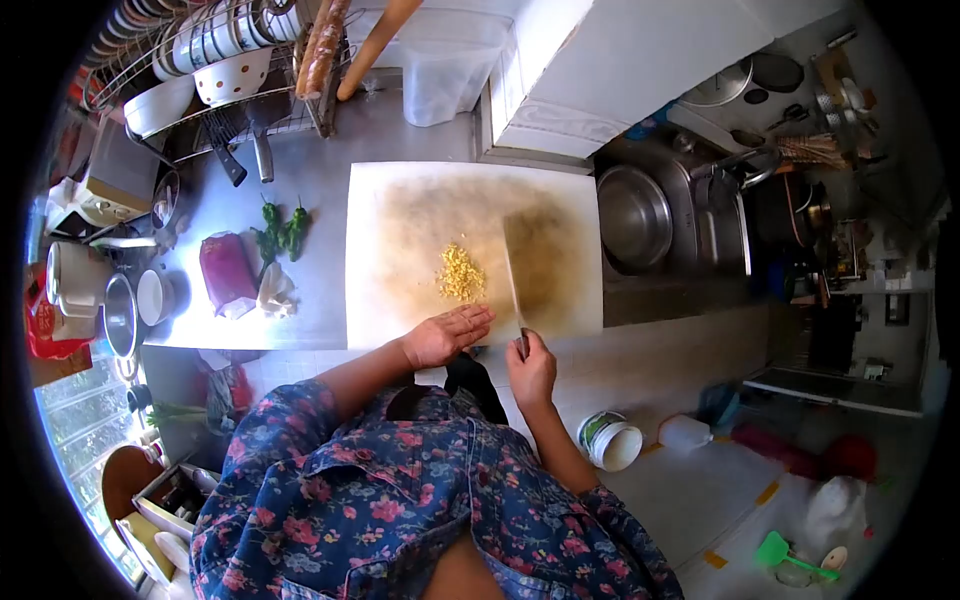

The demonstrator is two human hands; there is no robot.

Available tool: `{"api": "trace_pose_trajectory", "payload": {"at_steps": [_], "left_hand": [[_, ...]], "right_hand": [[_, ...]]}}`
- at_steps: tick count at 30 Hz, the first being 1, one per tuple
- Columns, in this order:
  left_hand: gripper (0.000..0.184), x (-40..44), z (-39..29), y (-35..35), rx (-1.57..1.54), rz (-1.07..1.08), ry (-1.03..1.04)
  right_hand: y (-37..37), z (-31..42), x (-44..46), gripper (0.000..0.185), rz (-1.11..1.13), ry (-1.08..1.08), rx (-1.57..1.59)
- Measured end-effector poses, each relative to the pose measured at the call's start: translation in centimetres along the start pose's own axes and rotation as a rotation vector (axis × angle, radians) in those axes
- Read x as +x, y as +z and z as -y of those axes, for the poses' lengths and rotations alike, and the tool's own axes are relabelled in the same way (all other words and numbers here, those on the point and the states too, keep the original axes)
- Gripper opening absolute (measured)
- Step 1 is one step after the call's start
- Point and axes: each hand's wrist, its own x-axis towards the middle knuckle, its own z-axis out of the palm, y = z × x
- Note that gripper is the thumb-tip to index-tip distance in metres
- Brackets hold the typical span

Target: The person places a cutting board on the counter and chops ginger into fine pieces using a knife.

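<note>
My right hand grips the handle of a cleaver, its blade edge-on over the cutting board. Just left of the blade lies a small heap of finely chopped yellow bits, looking like ginger or garlic. My left hand is held out flat at the board's near edge, fingers straight and close together, below the heap. It holds nothing that I can see; whether it touches the board I cannot tell. Beneath all this is a large white cutting board, stained brown across its middle.
Left of the board are green peppers, a purple-red packet and a white bowl. A dish rack with bowls stands behind. At right, a metal basin sits in the sink. A white bucket stands below.
</note>
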Motion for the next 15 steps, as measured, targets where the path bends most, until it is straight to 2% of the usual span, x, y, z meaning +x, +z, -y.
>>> {"api": "trace_pose_trajectory", "payload": {"at_steps": [4, 5, 7, 8, 9, 10, 11, 13, 15], "left_hand": [[0.037, 0.8, 0.7, 0.0, -0.048, -0.106, -0.106], [0.035, 0.6, 0.5, -0.3, -0.110, -0.146, -0.203], [0.032, 0.4, -0.9, -2.5, -0.235, -0.227, -0.403], [0.031, 0.5, -0.9, -2.9, -0.121, -0.464, -0.398], [0.026, 0.8, -2.2, -4.2, -0.315, -0.626, -0.669], [0.019, 0.5, -2.8, -5.8, -0.332, -0.657, -0.776], [0.017, -0.5, -2.4, -5.2, -0.432, -0.845, -0.805], [0.015, -1.1, -3.8, -6.7, -0.509, -0.979, -0.941], [0.013, -1.1, -4.4, -7.3, -0.407, -1.000, -0.996]], "right_hand": [[-0.2, -0.3, 0.5, 0.023, 0.029, -0.083, 0.090], [-0.6, -0.4, 0.6, 0.023, 0.035, -0.090, 0.123], [-2.8, -0.4, 1.1, 0.024, 0.190, -0.045, 0.191], [-3.7, -0.7, 1.6, 0.025, 0.265, -0.022, 0.226], [-4.2, -1.4, 2.1, 0.025, 0.354, -0.047, 0.228], [-4.5, -2.2, 2.5, 0.026, 0.440, -0.071, 0.230], [-4.8, -2.7, 3.0, 0.026, 0.526, -0.097, 0.232], [-4.9, -2.6, 3.9, 0.026, 0.641, -0.144, 0.226], [-4.6, -2.8, 5.2, 0.026, 0.804, -0.197, 0.153]]}}
